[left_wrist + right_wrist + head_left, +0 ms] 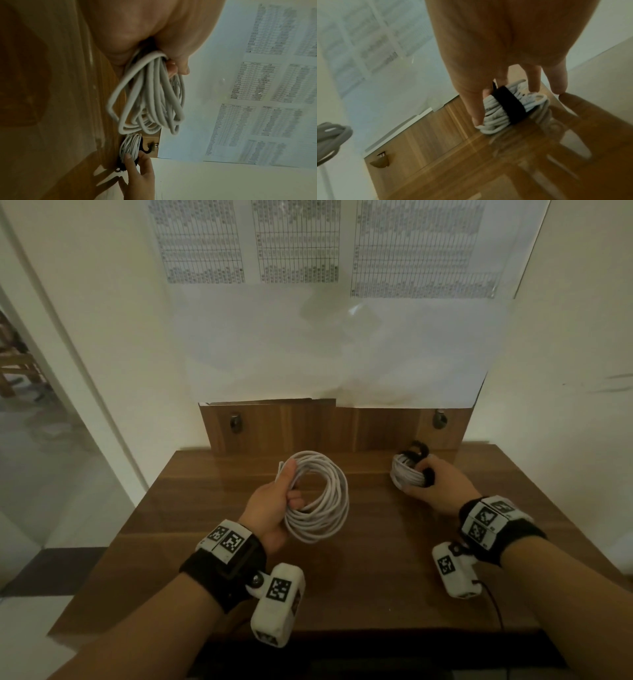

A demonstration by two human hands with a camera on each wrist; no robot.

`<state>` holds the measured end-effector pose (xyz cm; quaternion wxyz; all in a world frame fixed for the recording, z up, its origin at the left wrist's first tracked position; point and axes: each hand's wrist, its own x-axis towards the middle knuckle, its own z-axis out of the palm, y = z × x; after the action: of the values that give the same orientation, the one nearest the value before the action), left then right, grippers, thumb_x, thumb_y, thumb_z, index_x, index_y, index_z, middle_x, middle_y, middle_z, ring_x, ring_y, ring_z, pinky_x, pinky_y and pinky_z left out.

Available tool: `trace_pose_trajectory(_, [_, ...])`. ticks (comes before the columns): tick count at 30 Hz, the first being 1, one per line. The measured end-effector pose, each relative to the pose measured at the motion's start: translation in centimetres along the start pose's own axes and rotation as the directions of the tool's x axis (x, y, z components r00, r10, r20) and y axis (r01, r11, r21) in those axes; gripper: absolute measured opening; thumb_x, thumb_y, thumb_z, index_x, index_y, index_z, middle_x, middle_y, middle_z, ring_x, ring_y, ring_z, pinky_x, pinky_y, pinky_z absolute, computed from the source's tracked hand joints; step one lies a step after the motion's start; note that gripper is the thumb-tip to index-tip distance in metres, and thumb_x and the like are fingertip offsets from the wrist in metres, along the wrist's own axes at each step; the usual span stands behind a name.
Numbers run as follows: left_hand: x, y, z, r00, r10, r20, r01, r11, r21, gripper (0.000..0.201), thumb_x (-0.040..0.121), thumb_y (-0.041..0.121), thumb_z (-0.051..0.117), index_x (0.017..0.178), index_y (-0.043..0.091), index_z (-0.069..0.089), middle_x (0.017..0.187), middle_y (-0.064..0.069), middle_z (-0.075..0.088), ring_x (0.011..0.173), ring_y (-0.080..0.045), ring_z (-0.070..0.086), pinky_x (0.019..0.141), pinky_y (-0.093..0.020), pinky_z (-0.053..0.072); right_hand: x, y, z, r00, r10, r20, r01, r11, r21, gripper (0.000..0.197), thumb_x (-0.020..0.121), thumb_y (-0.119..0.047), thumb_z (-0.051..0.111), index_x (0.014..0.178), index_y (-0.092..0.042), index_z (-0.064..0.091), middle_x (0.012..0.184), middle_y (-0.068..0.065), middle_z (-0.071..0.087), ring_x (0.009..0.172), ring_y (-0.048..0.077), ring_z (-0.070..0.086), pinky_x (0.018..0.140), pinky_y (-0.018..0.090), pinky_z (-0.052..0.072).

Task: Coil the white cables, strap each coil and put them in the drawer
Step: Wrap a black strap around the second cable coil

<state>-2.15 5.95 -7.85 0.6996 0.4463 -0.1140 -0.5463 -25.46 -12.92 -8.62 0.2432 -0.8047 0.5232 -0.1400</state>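
My left hand (279, 498) grips a large loose coil of white cable (325, 501) above the middle of the wooden desk (376, 570); the thumb lies over the loops, and no strap shows on it. In the left wrist view that coil (150, 100) hangs from my fingers. A smaller white coil (406, 472) bound by a black strap (508, 105) sits at the desk's back right. My right hand (431, 479) holds it, thumb on one side and fingers (534, 81) on the other. More black strap (419, 447) sticks up behind it.
A low wooden back panel (335, 426) with two metal fittings (235, 422) runs along the desk's rear. White paper sheets and printed tables (301, 241) cover the wall above. A doorway (27, 405) opens at the left. No drawer is in view.
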Motion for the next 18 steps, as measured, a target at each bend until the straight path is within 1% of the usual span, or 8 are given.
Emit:
trace_pose_trajectory(2, [0.2, -0.2, 0.1, 1.000, -0.007, -0.010, 0.007, 1.000, -0.004, 0.028, 0.095, 0.040, 0.061, 0.084, 0.015, 0.060, 0.054, 0.007, 0.036, 0.041, -0.006, 0.040, 0.041, -0.017, 0.041, -0.8, -0.2, -0.1, 0.999, -0.009, 0.042, 0.010, 1.000, -0.015, 0.033, 0.084, -0.035, 0.077, 0.106, -0.023, 0.055, 0.100, -0.004, 0.057, 0.083, 0.012, 0.057, 0.071, 0.029, 0.047])
trace_pose_trajectory(4, [0.3, -0.6, 0.1, 0.999, -0.023, -0.024, 0.023, 1.000, -0.002, 0.029, 0.094, 0.041, 0.062, 0.084, 0.015, 0.059, 0.054, 0.006, 0.037, 0.042, -0.006, 0.040, 0.041, -0.018, 0.041, -1.7, -0.6, 0.0, 0.997, -0.023, 0.068, 0.024, 1.000, -0.019, 0.031, 0.086, -0.034, 0.075, 0.106, -0.024, 0.054, 0.102, -0.002, 0.059, 0.082, 0.013, 0.059, 0.065, 0.026, 0.048])
trace_pose_trajectory(7, [0.5, -1.2, 0.0, 0.997, -0.058, -0.044, 0.058, 0.998, -0.015, 0.028, 0.093, 0.042, 0.063, 0.087, 0.015, 0.059, 0.055, 0.006, 0.037, 0.043, -0.006, 0.040, 0.042, -0.019, 0.042, -3.1, -1.1, 0.6, 0.995, -0.036, 0.091, 0.035, 0.999, 0.011, 0.032, 0.086, -0.036, 0.075, 0.105, -0.026, 0.052, 0.101, -0.005, 0.058, 0.080, 0.009, 0.058, 0.062, 0.023, 0.045])
trace_pose_trajectory(9, [0.3, -1.7, 0.1, 0.996, -0.075, -0.054, 0.073, 0.997, -0.040, 0.027, 0.094, 0.041, 0.063, 0.090, 0.014, 0.060, 0.054, 0.006, 0.037, 0.042, -0.006, 0.040, 0.041, -0.020, 0.042, -4.1, -1.4, 0.9, 0.995, -0.046, 0.089, 0.042, 0.998, 0.050, 0.032, 0.086, -0.037, 0.075, 0.105, -0.027, 0.052, 0.100, -0.008, 0.056, 0.082, 0.008, 0.057, 0.064, 0.022, 0.044])
trace_pose_trajectory(12, [0.0, -2.1, 0.4, 0.994, -0.071, -0.077, 0.068, 0.997, -0.042, 0.027, 0.096, 0.040, 0.061, 0.093, 0.013, 0.061, 0.052, 0.006, 0.037, 0.041, -0.006, 0.040, 0.040, -0.020, 0.042, -5.2, -2.0, 1.4, 0.995, -0.052, 0.085, 0.044, 0.995, 0.087, 0.035, 0.084, -0.037, 0.076, 0.108, -0.026, 0.053, 0.110, -0.006, 0.057, 0.092, 0.013, 0.059, 0.076, 0.026, 0.046])
trace_pose_trajectory(15, [-0.2, -2.2, 0.4, 0.993, -0.066, -0.099, 0.062, 0.997, -0.040, 0.026, 0.097, 0.040, 0.060, 0.095, 0.014, 0.062, 0.051, 0.006, 0.037, 0.040, -0.006, 0.040, 0.040, -0.020, 0.042, -6.1, -2.5, 1.6, 0.993, -0.065, 0.103, 0.053, 0.992, 0.115, 0.037, 0.085, -0.037, 0.077, 0.112, -0.026, 0.053, 0.115, -0.005, 0.055, 0.097, 0.015, 0.058, 0.081, 0.027, 0.045])
trace_pose_trajectory(17, [-0.4, -2.2, 0.3, 0.991, -0.062, -0.115, 0.058, 0.998, -0.038, 0.027, 0.098, 0.041, 0.059, 0.095, 0.014, 0.061, 0.051, 0.005, 0.037, 0.040, -0.006, 0.040, 0.040, -0.020, 0.042, -6.4, -2.6, 1.8, 0.993, -0.085, 0.083, 0.071, 0.985, 0.160, 0.040, 0.085, -0.032, 0.077, 0.117, -0.025, 0.055, 0.124, -0.002, 0.055, 0.100, 0.013, 0.055, 0.085, 0.026, 0.043])
trace_pose_trajectory(18, [-0.7, -2.3, 0.1, 0.990, -0.064, -0.129, 0.059, 0.997, -0.040, 0.027, 0.098, 0.041, 0.059, 0.096, 0.014, 0.062, 0.051, 0.005, 0.037, 0.041, -0.006, 0.040, 0.041, -0.020, 0.043, -6.6, -2.6, 2.0, 0.994, -0.090, 0.063, 0.075, 0.976, 0.203, 0.043, 0.085, -0.031, 0.078, 0.121, -0.025, 0.055, 0.130, -0.001, 0.053, 0.104, 0.013, 0.053, 0.088, 0.026, 0.042])
